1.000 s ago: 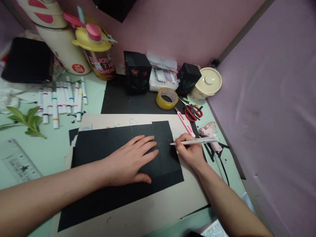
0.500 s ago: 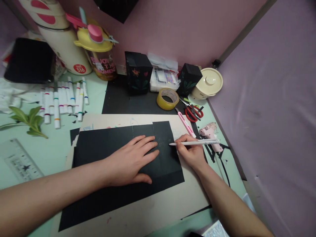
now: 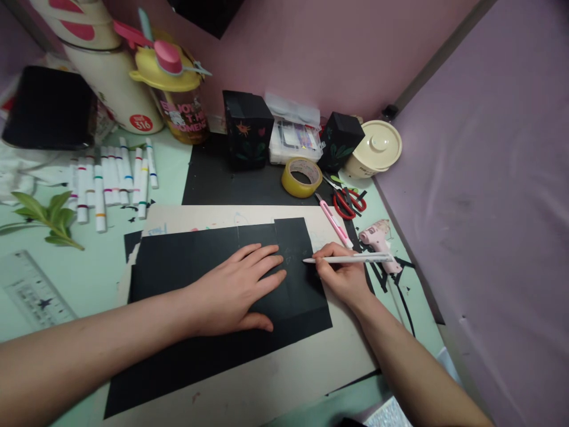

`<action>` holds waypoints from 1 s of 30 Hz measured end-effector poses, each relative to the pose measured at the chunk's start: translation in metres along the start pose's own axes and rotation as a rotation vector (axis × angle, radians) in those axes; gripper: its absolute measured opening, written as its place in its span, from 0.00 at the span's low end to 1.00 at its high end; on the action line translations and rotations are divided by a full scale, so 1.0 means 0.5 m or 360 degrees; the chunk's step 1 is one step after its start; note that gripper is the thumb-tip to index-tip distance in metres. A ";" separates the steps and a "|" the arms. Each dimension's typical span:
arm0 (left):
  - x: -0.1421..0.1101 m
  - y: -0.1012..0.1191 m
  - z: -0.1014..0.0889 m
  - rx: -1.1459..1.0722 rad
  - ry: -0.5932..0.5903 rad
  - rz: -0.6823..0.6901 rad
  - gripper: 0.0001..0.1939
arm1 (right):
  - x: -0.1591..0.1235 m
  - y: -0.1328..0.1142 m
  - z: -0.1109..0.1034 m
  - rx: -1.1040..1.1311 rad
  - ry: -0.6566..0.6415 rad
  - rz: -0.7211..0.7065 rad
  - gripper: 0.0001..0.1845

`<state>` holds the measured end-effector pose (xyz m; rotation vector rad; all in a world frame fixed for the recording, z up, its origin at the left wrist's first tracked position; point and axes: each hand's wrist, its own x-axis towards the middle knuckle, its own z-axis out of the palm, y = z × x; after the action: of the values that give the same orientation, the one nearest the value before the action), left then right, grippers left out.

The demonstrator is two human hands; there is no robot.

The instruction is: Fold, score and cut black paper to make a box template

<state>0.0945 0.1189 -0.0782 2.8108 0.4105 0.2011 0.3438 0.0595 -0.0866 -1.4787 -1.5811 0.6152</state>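
Observation:
A large sheet of black paper [image 3: 178, 261] lies over a pale board [image 3: 249, 385] on the desk. My left hand [image 3: 240, 290] rests flat on the paper, its fingers spread. At the paper's right side my right hand [image 3: 344, 276] pinches a slim white pen [image 3: 351, 259]. The pen's tip points left and is at the black surface; whether it touches cannot be made out. Faint light sketch lines show on the paper between the tip and my left fingertips. Fold or cut lines run across the sheet's upper right part.
Behind the board stand two black boxes [image 3: 248, 130] with painted plants, yellow tape [image 3: 301, 177], red-handled scissors [image 3: 349, 201] and a pink craft knife [image 3: 334, 220]. A glue gun [image 3: 377, 240] lies right. Several markers [image 3: 100, 198], a leafy sprig [image 3: 48, 219] and a clear ruler [image 3: 38, 290] are left.
The pen's tip has shifted very slightly left, with my right hand moving along. My left hand keeps its place on the paper. The view has tilted a little.

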 end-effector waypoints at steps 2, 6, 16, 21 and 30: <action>0.000 0.000 -0.001 -0.0006 -0.0001 0.0000 0.37 | 0.000 -0.001 -0.001 -0.0013 0.0024 0.0013 0.05; 0.000 0.001 -0.002 -0.0004 -0.0007 -0.0002 0.37 | -0.001 -0.002 -0.001 0.0000 0.0064 0.0066 0.06; 0.000 0.000 -0.001 0.0034 -0.0038 0.0012 0.38 | -0.001 -0.001 0.000 0.0014 0.0073 0.0127 0.06; 0.001 0.000 -0.001 0.0014 -0.0004 0.0014 0.37 | -0.001 -0.002 -0.002 0.0023 0.0043 0.0131 0.06; 0.002 0.001 -0.002 -0.0006 -0.0010 0.0006 0.37 | 0.000 -0.002 -0.003 0.0019 0.0000 0.0084 0.05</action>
<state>0.0955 0.1189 -0.0769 2.8081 0.4030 0.1936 0.3446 0.0590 -0.0853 -1.5160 -1.5398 0.6535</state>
